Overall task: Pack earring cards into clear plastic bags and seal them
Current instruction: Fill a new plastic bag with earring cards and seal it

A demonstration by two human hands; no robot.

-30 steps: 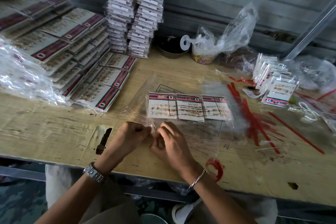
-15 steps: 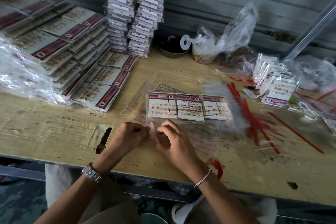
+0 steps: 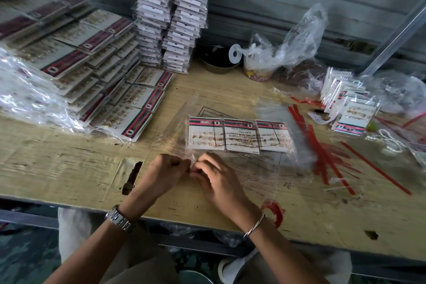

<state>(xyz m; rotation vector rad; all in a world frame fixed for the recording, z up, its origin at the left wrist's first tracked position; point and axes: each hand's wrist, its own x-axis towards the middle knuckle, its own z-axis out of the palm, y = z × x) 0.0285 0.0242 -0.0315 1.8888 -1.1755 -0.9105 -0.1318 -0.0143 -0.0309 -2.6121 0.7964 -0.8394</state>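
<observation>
Head view: I see left hand (image 3: 166, 175) and right hand (image 3: 219, 180) pinching the bag (image 3: 207, 108) edge. Film seems thin, slippery; hold by edges.

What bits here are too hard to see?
Head view:
- Edge of the clear plastic bag: hidden by the pinching left hand and right hand.
- Earring shapes on the three earring cards: too small.
- Inside of the dark bowl: too shadowy.
- Left card stacks: cut off by edge.
</observation>
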